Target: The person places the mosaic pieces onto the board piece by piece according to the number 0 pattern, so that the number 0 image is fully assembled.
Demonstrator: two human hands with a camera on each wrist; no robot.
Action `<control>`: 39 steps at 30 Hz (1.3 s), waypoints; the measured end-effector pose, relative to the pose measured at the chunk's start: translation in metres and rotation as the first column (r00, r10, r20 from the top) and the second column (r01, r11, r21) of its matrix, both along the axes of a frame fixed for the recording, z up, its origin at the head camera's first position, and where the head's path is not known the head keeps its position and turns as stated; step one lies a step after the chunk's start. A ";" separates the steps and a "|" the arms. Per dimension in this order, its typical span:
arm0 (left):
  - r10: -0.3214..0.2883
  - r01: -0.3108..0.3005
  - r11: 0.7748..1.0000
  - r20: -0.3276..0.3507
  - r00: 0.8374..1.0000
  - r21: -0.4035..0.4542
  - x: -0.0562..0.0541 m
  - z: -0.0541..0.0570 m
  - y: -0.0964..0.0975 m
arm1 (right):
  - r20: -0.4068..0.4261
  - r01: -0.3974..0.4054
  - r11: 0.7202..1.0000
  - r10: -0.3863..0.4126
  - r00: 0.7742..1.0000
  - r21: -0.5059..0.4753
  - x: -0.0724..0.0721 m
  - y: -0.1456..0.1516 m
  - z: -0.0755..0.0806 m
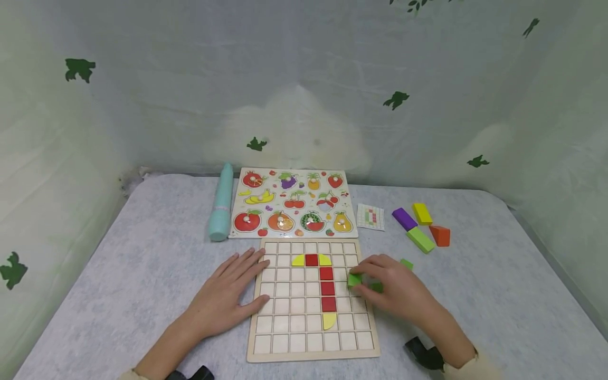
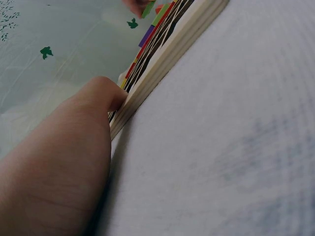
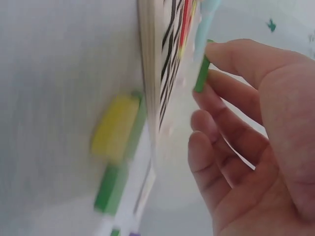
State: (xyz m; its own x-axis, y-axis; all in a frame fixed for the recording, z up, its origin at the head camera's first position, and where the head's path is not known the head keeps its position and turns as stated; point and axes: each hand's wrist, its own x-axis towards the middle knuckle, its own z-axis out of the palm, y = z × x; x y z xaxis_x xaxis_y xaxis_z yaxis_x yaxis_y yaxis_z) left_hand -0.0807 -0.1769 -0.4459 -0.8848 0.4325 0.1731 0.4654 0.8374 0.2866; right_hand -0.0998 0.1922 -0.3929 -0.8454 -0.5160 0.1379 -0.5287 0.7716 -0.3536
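Note:
A wooden grid board [image 1: 313, 357] lies flat before me. My left hand [image 1: 227, 296] rests along its left edge, fingers spread and fairly straight; in the left wrist view its thumb [image 2: 115, 96] touches the edge. Between thumb and fingertips, my right hand [image 1: 398, 285] pinches a thin green square block [image 1: 354, 279] over the board's right side. The right wrist view shows that green block [image 3: 202, 74] held by its edges. On the grid, red squares [image 1: 328, 288] form a column with another red square at upper left, and yellow rounded pieces [image 1: 329, 321] sit at the ends and corner.
Behind the board lies a fruit knob puzzle [image 1: 271, 208], with a teal tapered object [image 1: 221, 206] to its left. A small pattern card [image 1: 371, 217] is on the right. Purple [image 1: 404, 219], yellow [image 1: 422, 214], light green [image 1: 420, 240] and orange [image 1: 440, 236] blocks lie farther right.

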 end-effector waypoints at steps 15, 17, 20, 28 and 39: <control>-0.012 0.012 1.000 -0.046 0.999 0.011 0.000 0.000 0.001 | 0.044 -0.201 0.977 0.204 0.978 -0.064 0.030 -0.045 -0.007; -0.011 0.012 1.000 -0.043 0.999 0.011 -0.001 0.000 0.001 | 0.075 -0.211 0.976 0.215 0.974 -0.059 0.032 -0.049 -0.007; -0.011 0.011 1.000 -0.035 0.999 0.009 -0.002 0.000 0.001 | 0.107 -0.219 0.975 0.222 0.969 -0.040 0.035 -0.053 -0.008; -0.003 0.003 1.000 -0.006 1.000 0.001 -0.001 0.001 0.001 | 0.086 -0.242 0.970 0.240 0.967 0.020 0.038 -0.060 -0.010; -0.001 0.001 1.000 -0.014 1.000 0.009 0.000 0.001 0.001 | 0.096 -0.252 0.967 0.247 0.964 0.039 0.038 -0.056 -0.007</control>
